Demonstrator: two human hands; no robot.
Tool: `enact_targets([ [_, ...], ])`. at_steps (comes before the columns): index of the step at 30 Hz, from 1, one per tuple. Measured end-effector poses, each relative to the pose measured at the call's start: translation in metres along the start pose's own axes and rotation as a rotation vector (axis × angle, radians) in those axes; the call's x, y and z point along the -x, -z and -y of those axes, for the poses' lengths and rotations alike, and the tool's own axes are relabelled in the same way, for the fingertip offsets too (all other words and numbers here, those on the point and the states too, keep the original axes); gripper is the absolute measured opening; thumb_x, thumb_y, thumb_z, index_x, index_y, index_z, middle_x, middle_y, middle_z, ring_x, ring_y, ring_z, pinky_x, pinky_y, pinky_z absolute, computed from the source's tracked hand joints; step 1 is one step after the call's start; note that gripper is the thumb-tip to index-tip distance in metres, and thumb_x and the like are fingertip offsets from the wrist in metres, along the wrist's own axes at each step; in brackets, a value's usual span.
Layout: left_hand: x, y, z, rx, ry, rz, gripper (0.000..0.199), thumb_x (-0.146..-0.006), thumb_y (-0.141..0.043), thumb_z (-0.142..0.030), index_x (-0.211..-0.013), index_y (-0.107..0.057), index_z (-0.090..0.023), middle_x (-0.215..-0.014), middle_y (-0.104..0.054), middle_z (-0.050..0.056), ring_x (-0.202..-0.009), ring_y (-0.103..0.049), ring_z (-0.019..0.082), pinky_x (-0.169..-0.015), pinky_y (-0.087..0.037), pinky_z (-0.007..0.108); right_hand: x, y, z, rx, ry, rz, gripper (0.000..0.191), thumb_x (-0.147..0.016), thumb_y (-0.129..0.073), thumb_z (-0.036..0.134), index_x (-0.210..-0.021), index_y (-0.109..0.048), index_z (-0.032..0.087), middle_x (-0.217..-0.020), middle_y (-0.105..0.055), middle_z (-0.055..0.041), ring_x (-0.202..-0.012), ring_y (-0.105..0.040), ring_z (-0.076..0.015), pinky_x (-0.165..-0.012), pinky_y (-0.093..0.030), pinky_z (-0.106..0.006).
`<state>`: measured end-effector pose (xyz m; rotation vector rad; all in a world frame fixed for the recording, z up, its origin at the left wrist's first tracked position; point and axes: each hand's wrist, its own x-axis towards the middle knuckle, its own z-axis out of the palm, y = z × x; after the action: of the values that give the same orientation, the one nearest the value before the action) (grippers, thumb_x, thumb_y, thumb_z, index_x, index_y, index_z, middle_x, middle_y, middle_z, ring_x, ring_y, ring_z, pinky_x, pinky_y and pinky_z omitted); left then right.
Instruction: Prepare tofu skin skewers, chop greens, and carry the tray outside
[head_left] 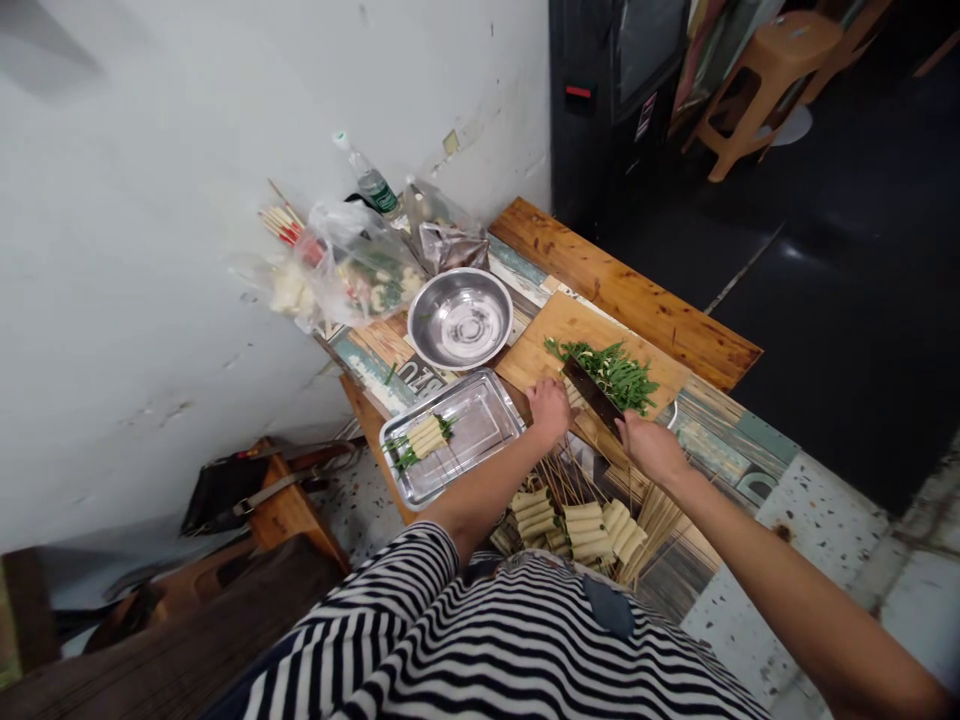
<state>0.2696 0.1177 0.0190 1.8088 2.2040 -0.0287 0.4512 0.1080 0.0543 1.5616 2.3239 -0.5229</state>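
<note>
My right hand (654, 448) is closed round the handle of a dark-bladed kitchen knife (592, 388). The blade lies across the wooden cutting board (551, 325), between a heap of cut green leafy stalks (615, 375) and a pale tofu-skin roll (573, 390). At the board's near edge, my left hand (551, 408) has its fingers curled on that roll, partly covering it. Skewered tofu-skin rolls (589, 530) lie in several rows close to my body, their thin sticks pointing toward the board. Bare bamboo skewers (664, 525) lie beside them.
Left of the board stand a steel bowl (461, 318) and a metal tray (480, 415) carrying skewered rolls with greens (426, 437). Plastic bags (367, 270) and a bottle (371, 183) crowd the wall side. A wooden bench (630, 290) runs along the far side.
</note>
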Motion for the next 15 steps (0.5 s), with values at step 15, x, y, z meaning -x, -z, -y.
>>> enact_targets([
  [15, -0.001, -0.004, -0.002, -0.014, 0.001, -0.022, 0.047, -0.082, -0.064, -0.051, -0.106, -0.063, -0.011, -0.112, -0.060, 0.018, -0.111, -0.052, 0.032, -0.092, -0.036, 0.045, -0.036, -0.002, 0.013, -0.033, 0.014, 0.025, 0.035, -0.101, -0.026, 0.034, -0.111, -0.049, 0.011, -0.091, -0.072, -0.0194, -0.087, -0.071, -0.0265, -0.069, -0.047, -0.030],
])
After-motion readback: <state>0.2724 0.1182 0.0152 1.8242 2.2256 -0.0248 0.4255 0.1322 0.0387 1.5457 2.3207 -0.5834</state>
